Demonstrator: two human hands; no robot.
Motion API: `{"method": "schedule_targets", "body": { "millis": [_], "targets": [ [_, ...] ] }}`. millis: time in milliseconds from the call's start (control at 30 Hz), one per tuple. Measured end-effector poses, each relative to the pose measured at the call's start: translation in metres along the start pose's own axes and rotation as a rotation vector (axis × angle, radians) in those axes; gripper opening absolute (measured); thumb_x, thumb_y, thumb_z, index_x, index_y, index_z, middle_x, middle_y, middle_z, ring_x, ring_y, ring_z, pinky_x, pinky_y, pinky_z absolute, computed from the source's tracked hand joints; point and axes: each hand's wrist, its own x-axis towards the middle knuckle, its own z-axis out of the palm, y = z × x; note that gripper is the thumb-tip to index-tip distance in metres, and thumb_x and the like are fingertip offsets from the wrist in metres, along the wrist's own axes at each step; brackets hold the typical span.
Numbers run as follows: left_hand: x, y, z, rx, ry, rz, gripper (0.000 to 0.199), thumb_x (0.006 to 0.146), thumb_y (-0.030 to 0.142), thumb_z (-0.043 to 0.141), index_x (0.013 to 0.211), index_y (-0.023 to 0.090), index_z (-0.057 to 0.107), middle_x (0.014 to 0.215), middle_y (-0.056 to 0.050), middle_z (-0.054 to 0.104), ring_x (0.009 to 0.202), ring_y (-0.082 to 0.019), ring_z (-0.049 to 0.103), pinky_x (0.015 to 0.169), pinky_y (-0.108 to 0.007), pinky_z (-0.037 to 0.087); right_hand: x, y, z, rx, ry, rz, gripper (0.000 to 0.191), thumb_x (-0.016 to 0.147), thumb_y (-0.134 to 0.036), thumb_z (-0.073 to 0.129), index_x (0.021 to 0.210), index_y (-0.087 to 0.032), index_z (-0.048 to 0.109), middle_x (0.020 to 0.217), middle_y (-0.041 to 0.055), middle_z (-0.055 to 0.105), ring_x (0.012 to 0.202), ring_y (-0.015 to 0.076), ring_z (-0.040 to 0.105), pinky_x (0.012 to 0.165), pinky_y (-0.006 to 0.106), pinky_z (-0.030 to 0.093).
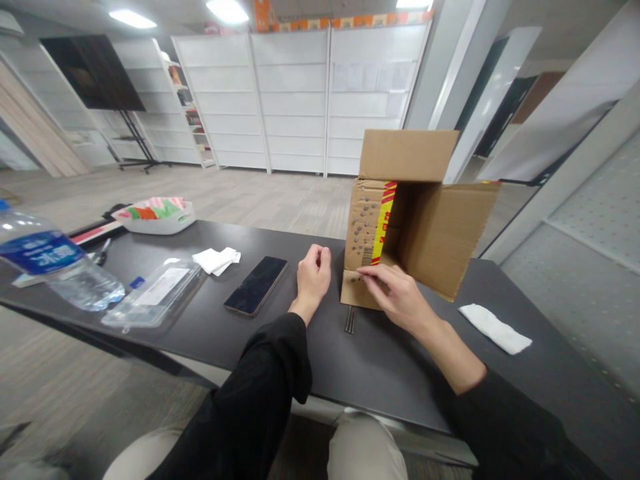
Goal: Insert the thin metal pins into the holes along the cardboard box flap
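Note:
An open cardboard box point(430, 230) lies on its side on the dark table point(380, 367), its opening facing me, with yellow and red tape along one edge. My right hand point(397, 297) rests on the box's lower front flap, fingertips pinching at small items stuck on it; whether it grips one I cannot tell. Just left of the box, my left hand point(313, 277) rests on the table as a loose fist with nothing visible in it. A small dark metal piece point(349, 319) lies on the table between my wrists.
A black phone point(256, 285) lies left of my left hand. Farther left are folded white tissue point(217, 260), a clear plastic bag point(153, 293), a water bottle point(53, 267) and a white bowl with colourful contents point(155, 215). A white cloth point(495, 328) lies at the right.

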Motion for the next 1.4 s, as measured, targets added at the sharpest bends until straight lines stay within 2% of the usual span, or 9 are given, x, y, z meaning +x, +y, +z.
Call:
{"method": "schedule_targets", "body": {
  "millis": [100, 200, 333, 433, 600, 800, 1000, 1400],
  "targets": [
    [0.000, 0.000, 0.000, 0.007, -0.002, 0.005, 0.035, 0.096, 0.046, 0.038, 0.073, 0.021, 0.048, 0.063, 0.003, 0.050, 0.059, -0.011, 0.045, 0.060, -0.023, 0.033, -0.001, -0.005, 0.002, 0.140, -0.040, 0.086, 0.021, 0.093, -0.026, 0.052, 0.109, -0.021, 0.065, 0.097, 0.0071, 0.072, 0.085, 0.0198, 0.066, 0.077, 0.033, 0.049],
    [0.000, -0.001, 0.000, 0.006, -0.001, 0.011, 0.035, 0.096, 0.046, 0.038, 0.073, 0.021, 0.048, 0.062, 0.003, 0.049, 0.058, -0.012, 0.044, 0.060, -0.023, 0.033, -0.001, -0.009, 0.004, 0.316, -0.095, 0.191, 0.023, 0.088, -0.030, 0.058, 0.106, -0.018, 0.065, 0.087, 0.0050, 0.071, 0.076, 0.0174, 0.064, 0.071, 0.030, 0.050],
    [0.001, -0.001, 0.001, -0.004, 0.003, 0.013, 0.035, 0.096, 0.045, 0.039, 0.072, 0.021, 0.047, 0.062, 0.003, 0.048, 0.058, -0.012, 0.044, 0.060, -0.023, 0.033, -0.001, -0.013, 0.005, 0.518, -0.252, 0.316, 0.024, 0.081, -0.036, 0.066, 0.094, -0.017, 0.070, 0.073, 0.0025, 0.067, 0.065, 0.0146, 0.059, 0.062, 0.027, 0.047],
    [0.001, -0.001, 0.001, -0.011, 0.006, 0.015, 0.034, 0.095, 0.045, 0.039, 0.072, 0.021, 0.047, 0.062, 0.003, 0.049, 0.058, -0.012, 0.044, 0.060, -0.023, 0.033, -0.001, -0.015, 0.003, 0.602, -0.380, 0.370, 0.026, 0.079, -0.038, 0.068, 0.091, -0.016, 0.073, 0.067, 0.0011, 0.064, 0.060, 0.0128, 0.053, 0.057, 0.026, 0.043],
    [0.000, -0.001, 0.001, -0.012, 0.003, 0.017, 0.034, 0.096, 0.044, 0.039, 0.073, 0.021, 0.047, 0.062, 0.003, 0.048, 0.059, -0.012, 0.044, 0.061, -0.023, 0.033, -0.001, -0.018, -0.004, 0.628, -0.628, 0.364, 0.024, 0.079, -0.032, 0.064, 0.093, -0.016, 0.075, 0.072, 0.0027, 0.065, 0.063, 0.0131, 0.052, 0.056, 0.025, 0.039],
    [0.000, -0.001, 0.000, 0.012, -0.005, 0.012, 0.036, 0.096, 0.046, 0.037, 0.071, 0.022, 0.046, 0.062, 0.003, 0.046, 0.058, -0.012, 0.043, 0.061, -0.023, 0.033, -0.002, -0.017, -0.007, 0.503, -0.775, 0.278, 0.023, 0.073, -0.017, 0.060, 0.090, -0.016, 0.077, 0.071, 0.0010, 0.060, 0.063, 0.0118, 0.047, 0.058, 0.024, 0.037],
    [0.001, -0.001, 0.000, 0.022, -0.010, 0.018, 0.037, 0.096, 0.047, 0.037, 0.071, 0.021, 0.048, 0.062, 0.002, 0.048, 0.060, -0.012, 0.045, 0.061, -0.023, 0.034, -0.002, -0.017, -0.009, 0.464, -0.823, 0.175, 0.031, 0.068, -0.007, 0.056, 0.088, -0.017, 0.077, 0.087, 0.0033, 0.067, 0.071, 0.0133, 0.053, 0.067, 0.025, 0.042],
    [0.000, -0.002, 0.001, 0.006, -0.002, 0.024, 0.040, 0.096, 0.045, 0.038, 0.067, 0.020, 0.048, 0.061, 0.002, 0.049, 0.060, -0.012, 0.045, 0.061, -0.024, 0.034, -0.004, -0.018, -0.007, 0.365, -0.815, 0.131, 0.026, 0.071, -0.006, 0.061, 0.089, -0.019, 0.075, 0.088, 0.0024, 0.062, 0.076, 0.0140, 0.055, 0.071, 0.025, 0.045]
  ]
}}
